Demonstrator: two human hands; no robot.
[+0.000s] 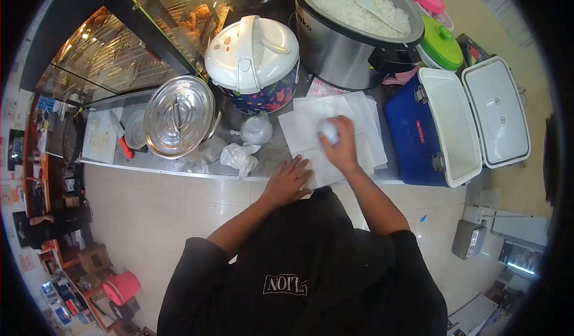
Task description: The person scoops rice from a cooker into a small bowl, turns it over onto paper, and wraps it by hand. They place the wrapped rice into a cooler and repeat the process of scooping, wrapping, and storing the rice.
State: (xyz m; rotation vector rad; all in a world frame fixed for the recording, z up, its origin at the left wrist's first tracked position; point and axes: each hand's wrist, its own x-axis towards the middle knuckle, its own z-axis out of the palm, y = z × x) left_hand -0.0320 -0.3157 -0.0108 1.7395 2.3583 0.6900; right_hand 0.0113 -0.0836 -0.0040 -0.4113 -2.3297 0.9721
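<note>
My left hand (289,182) lies with its fingers stretched out at the front left edge of a stack of white paper sheets (363,141). Over the middle of the sheets, my right hand (343,149) is closed around a small, pale, round thing (328,134), blurred and partly covered by the fingers; I cannot tell its exact kind. Left of the paper are a tied clear plastic bag (256,130) and a crumpled white plastic bag (240,158). Behind the sheets stands a large open rice cooker (338,55) full of white rice (353,2), with a pale rice paddle (381,17) on top.
A flowered rice cooker (257,94) with a white lid stands behind the bags. Left of it are a steel-lidded pot (179,118) and a red-handled knife (123,139) by a cutting board (100,136). An open blue cooler (412,133) borders the paper on the right.
</note>
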